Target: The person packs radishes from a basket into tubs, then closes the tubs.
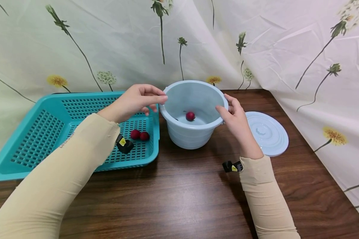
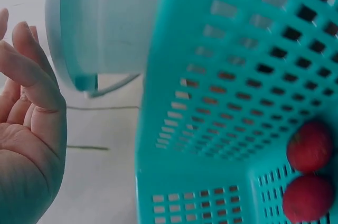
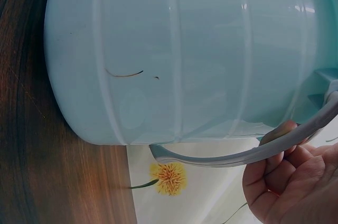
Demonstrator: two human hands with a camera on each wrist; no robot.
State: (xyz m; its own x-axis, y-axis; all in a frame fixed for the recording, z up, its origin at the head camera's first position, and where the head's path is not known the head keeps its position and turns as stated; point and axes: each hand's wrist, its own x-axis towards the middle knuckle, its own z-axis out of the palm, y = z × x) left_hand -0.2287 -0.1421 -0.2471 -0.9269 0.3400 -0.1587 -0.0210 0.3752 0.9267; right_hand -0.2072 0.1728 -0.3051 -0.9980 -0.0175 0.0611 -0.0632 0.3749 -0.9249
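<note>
A light blue bucket (image 1: pixel 189 136) stands upright on the table, with one small dark red round fruit or radish (image 1: pixel 190 116) on its floor. My right hand (image 1: pixel 237 119) grips the bucket's right rim, thumb over the edge. In the right wrist view, its fingers (image 3: pixel 275 168) curl by the bucket's grey handle (image 3: pixel 222 158). My left hand (image 1: pixel 134 101) is at the bucket's left rim, its fingers loosely bent and holding nothing; whether they touch the rim I cannot tell. Two more red round pieces (image 1: pixel 139 134) lie in the teal basket (image 1: pixel 57 124) below that hand.
A round light blue lid (image 1: pixel 267 134) lies on the table right of the bucket. The basket stands close against the bucket's left side. Behind the dark wooden table (image 1: pixel 179 196) hangs a flower-patterned cloth (image 1: pixel 122 43), which also runs along the right edge.
</note>
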